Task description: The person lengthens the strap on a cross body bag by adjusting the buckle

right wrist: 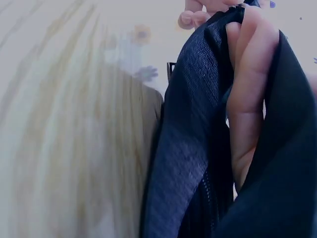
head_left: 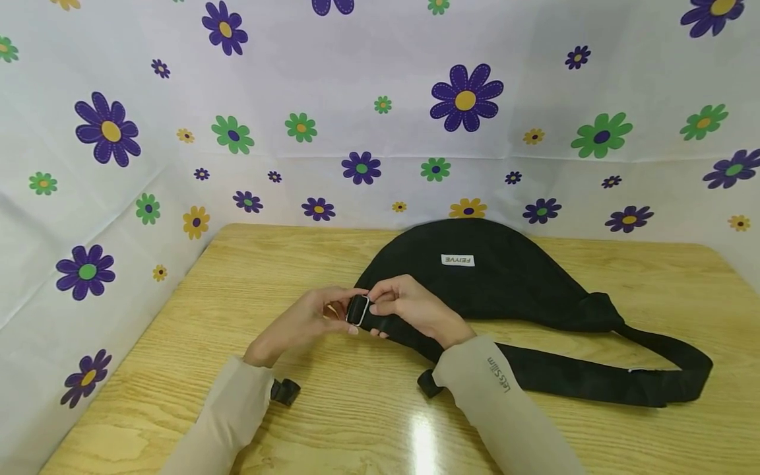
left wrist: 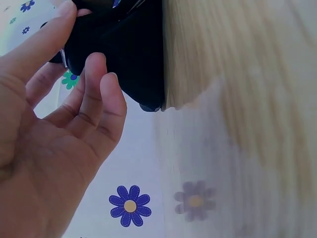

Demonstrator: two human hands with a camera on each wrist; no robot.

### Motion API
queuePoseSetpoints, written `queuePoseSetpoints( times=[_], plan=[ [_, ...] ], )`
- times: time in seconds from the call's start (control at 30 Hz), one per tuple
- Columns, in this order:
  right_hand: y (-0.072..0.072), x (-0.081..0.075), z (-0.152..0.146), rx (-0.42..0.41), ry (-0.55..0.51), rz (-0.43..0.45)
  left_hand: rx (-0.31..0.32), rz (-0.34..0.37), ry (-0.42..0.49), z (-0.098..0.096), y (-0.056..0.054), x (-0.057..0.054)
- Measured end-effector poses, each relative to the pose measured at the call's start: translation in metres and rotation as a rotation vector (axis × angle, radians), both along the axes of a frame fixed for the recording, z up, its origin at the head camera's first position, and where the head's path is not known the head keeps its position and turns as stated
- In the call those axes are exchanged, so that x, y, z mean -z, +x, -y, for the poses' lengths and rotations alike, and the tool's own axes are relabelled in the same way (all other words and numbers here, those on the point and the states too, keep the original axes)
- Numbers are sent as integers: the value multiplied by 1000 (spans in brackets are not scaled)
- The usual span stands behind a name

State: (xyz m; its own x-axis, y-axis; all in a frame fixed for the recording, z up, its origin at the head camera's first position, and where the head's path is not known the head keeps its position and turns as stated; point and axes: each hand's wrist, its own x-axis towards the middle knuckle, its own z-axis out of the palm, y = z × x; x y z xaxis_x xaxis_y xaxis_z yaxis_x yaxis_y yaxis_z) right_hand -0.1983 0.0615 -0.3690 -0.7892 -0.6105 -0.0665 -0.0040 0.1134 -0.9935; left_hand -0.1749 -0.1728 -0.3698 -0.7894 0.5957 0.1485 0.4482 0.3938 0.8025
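Observation:
A black waist bag with a small white label lies toward the back of the table, its wide strap looping round to the right and front. At the bag's left end a silver metal slide buckle sits on the black strap. My left hand holds the buckled strap between thumb and forefinger, from its left side. From the right, my right hand pinches the strap beside the buckle. In the right wrist view its fingers lie between dark fabric layers. Black cloth hides part of the left fingertips.
The wooden table carries the bag, and its varnish reflects light near the front. A white flower-printed cloth stands behind and to the left. The strap's far bend lies at the right. Black bands show at both sleeves.

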Motion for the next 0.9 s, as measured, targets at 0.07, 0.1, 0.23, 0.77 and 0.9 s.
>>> queuePoseSetpoints(
  times=[0.07, 0.1, 0.23, 0.77, 0.9],
  plan=[
    [0, -1, -1, -4, 18, -3, -4, 6, -4, 0, 0, 0],
    [-1, -1, -2, -8, 30, -1, -4, 6, -6, 0, 0, 0],
    [-4, -2, -11, -62, 46, 21, -10, 12, -8, 0, -1, -1],
    [-9, -1, -30, -192, -15, 79, -8, 26, 12, 2, -2, -1],
    [-8, 0, -26, -188, -40, 79, 3, 8, 18, 3, -3, 0]
  ],
)
